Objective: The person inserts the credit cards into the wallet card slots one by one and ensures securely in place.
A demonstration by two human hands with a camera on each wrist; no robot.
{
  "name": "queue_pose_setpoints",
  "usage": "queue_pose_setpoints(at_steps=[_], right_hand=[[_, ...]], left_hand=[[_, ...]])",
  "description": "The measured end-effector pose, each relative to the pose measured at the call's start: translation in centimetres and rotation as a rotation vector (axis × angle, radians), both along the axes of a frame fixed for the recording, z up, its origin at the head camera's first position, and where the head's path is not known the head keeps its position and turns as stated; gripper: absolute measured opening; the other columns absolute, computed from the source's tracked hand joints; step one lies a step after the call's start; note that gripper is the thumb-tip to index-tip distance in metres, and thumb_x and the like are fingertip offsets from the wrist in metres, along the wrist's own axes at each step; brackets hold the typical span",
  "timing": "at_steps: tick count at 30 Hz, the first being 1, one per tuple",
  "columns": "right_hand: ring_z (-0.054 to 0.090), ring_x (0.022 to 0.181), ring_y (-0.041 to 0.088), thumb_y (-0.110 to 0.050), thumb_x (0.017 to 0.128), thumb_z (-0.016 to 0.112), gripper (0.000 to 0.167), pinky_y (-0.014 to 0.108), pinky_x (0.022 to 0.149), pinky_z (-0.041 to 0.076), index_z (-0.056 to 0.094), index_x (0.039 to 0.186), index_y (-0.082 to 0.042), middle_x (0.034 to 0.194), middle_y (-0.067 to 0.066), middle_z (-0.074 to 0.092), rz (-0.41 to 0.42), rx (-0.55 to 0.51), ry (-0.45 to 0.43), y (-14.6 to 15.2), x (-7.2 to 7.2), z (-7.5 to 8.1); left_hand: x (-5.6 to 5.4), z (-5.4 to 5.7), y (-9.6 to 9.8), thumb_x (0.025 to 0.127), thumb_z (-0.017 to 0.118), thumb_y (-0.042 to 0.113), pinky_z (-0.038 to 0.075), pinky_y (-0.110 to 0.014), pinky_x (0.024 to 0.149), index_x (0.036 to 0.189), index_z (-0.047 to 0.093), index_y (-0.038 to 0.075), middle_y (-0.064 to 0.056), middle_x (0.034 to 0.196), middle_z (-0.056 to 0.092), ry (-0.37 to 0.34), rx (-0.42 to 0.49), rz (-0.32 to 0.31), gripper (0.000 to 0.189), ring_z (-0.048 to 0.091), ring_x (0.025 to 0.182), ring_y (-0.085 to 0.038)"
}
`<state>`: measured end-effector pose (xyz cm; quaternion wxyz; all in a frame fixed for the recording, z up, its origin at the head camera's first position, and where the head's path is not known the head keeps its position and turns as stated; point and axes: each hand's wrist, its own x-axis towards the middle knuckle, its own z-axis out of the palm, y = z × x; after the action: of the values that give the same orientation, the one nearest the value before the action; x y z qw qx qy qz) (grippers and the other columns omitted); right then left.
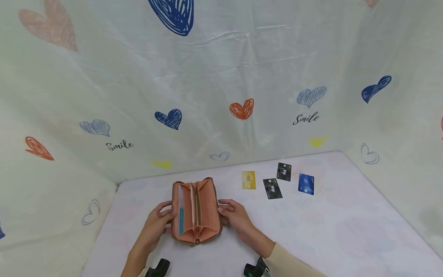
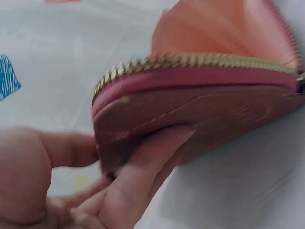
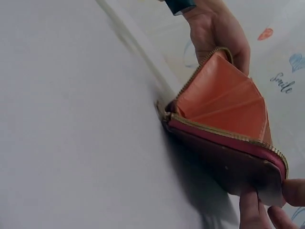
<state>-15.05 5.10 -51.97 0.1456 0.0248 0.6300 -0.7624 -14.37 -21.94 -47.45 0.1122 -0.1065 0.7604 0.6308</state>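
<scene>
A brownish-pink zip-around wallet [image 1: 211, 207] stands unzipped and spread, its peach pleated compartments facing up. Along its left side my left hand [image 1: 154, 225] grips the outer cover; in the left wrist view fingers [image 2: 157, 148] press against that cover below the gold zip. My right hand [image 1: 238, 219] holds the opposite side, thumb and fingers pinching the corner in the right wrist view. A blue card edge [image 1: 181, 221] shows inside the left compartment, with a pale strip above it. The zip pull [image 1: 197, 241] hangs at the near end.
Beyond the wallet to the right lie a yellow card [image 1: 248, 180], two black "Vip" cards [image 1: 272, 188] and a blue card [image 1: 306, 184], spread flat on the white table [image 1: 328, 238]. A heart-printed curtain [image 1: 207, 77] rises behind the table and at both sides.
</scene>
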Motion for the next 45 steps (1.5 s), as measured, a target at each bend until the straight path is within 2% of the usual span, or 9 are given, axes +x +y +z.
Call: queue_pose_setpoints(at_steps=[7, 14, 20, 27, 31, 34, 37, 41, 45], right_hand=[[0.071, 0.107, 0.017, -0.009, 0.106, 0.060, 0.042, 0.037, 0.089, 0.062, 0.055, 0.143, 0.011, 0.124, 0.017, 0.073, 0.082, -0.003, 0.004, 1.5, 1.6, 0.8], [0.072, 0.108, 0.020, -0.009, 0.102, 0.064, 0.046, 0.034, 0.089, 0.062, 0.055, 0.142, 0.014, 0.126, 0.021, 0.071, 0.073, 0.021, 0.057, 2.0, 2.2, 0.4], [0.074, 0.104, 0.021, -0.001, 0.098, 0.066, 0.045, 0.028, 0.085, 0.062, 0.058, 0.138, 0.016, 0.122, 0.024, 0.071, 0.040, 0.052, 0.147, 2.0, 2.2, -0.2], [0.074, 0.103, 0.023, 0.001, 0.098, 0.066, 0.043, 0.028, 0.084, 0.062, 0.059, 0.137, 0.016, 0.120, 0.026, 0.071, 0.049, 0.062, 0.167, 2.3, 2.1, -0.3], [0.074, 0.100, 0.018, 0.000, 0.098, 0.066, 0.043, 0.029, 0.083, 0.063, 0.060, 0.137, 0.016, 0.120, 0.022, 0.072, 0.059, 0.049, 0.155, 2.4, 2.1, -0.2], [0.074, 0.100, 0.017, 0.000, 0.099, 0.066, 0.043, 0.030, 0.084, 0.063, 0.059, 0.138, 0.016, 0.119, 0.021, 0.072, 0.072, 0.029, 0.142, 2.3, 2.0, -0.2], [0.074, 0.101, 0.018, -0.001, 0.099, 0.066, 0.042, 0.032, 0.085, 0.063, 0.059, 0.138, 0.016, 0.120, 0.022, 0.072, 0.073, 0.019, 0.136, 2.3, 1.5, -0.3], [0.074, 0.103, 0.020, -0.004, 0.102, 0.064, 0.039, 0.034, 0.086, 0.063, 0.061, 0.137, 0.014, 0.123, 0.024, 0.072, 0.045, 0.046, 0.149, 2.4, 0.7, -0.4], [0.074, 0.104, 0.021, -0.005, 0.104, 0.061, 0.037, 0.038, 0.088, 0.063, 0.062, 0.136, 0.013, 0.124, 0.024, 0.071, 0.017, 0.068, 0.152, 2.6, 0.1, -0.3]], left_hand=[[1.0, -0.4, 1.3, 0.106, 0.053, 0.005, 0.061, -0.029, 0.070, 0.160, 0.031, -0.003, -0.020, 0.126, 0.070, 0.010, 0.032, 0.095, 0.059, 0.070, 0.094, -0.014], [1.0, -0.7, 1.9, 0.107, 0.052, 0.008, 0.060, -0.030, 0.066, 0.163, 0.023, -0.001, -0.024, 0.132, 0.063, -0.015, 0.055, 0.074, 0.064, 0.068, 0.098, -0.015], [-1.1, -0.9, 0.9, 0.109, 0.051, 0.017, 0.062, -0.031, 0.075, 0.167, 0.018, 0.003, -0.030, 0.151, 0.050, -0.018, 0.100, 0.022, 0.068, 0.066, 0.106, -0.015], [-4.6, -0.6, -0.3, 0.113, 0.047, 0.022, 0.061, -0.028, 0.077, 0.170, 0.020, 0.011, -0.022, 0.148, 0.053, -0.011, 0.121, -0.009, 0.064, 0.065, 0.102, -0.006], [-5.6, -0.8, -0.5, 0.114, 0.046, 0.023, 0.061, -0.028, 0.078, 0.168, 0.024, 0.007, -0.023, 0.151, 0.050, -0.009, 0.121, -0.038, 0.061, 0.063, 0.103, -0.007], [-5.6, -0.9, -0.6, 0.113, 0.044, 0.020, 0.061, -0.027, 0.077, 0.166, 0.029, 0.006, -0.023, 0.151, 0.049, -0.014, 0.114, -0.013, 0.056, 0.062, 0.102, -0.009], [-5.0, -1.0, -0.7, 0.113, 0.042, 0.016, 0.060, -0.025, 0.076, 0.164, 0.032, 0.005, -0.018, 0.143, 0.053, -0.011, 0.123, 0.052, 0.053, 0.062, 0.101, -0.007], [-3.7, -1.0, -0.5, 0.113, 0.041, 0.018, 0.057, -0.023, 0.076, 0.163, 0.032, 0.005, -0.013, 0.141, 0.051, 0.014, 0.153, 0.159, 0.053, 0.060, 0.100, -0.003], [-1.9, -1.2, 0.1, 0.115, 0.038, 0.022, 0.056, -0.022, 0.081, 0.166, 0.025, 0.006, -0.018, 0.155, 0.039, 0.031, 0.207, 0.244, 0.055, 0.058, 0.103, 0.000]])
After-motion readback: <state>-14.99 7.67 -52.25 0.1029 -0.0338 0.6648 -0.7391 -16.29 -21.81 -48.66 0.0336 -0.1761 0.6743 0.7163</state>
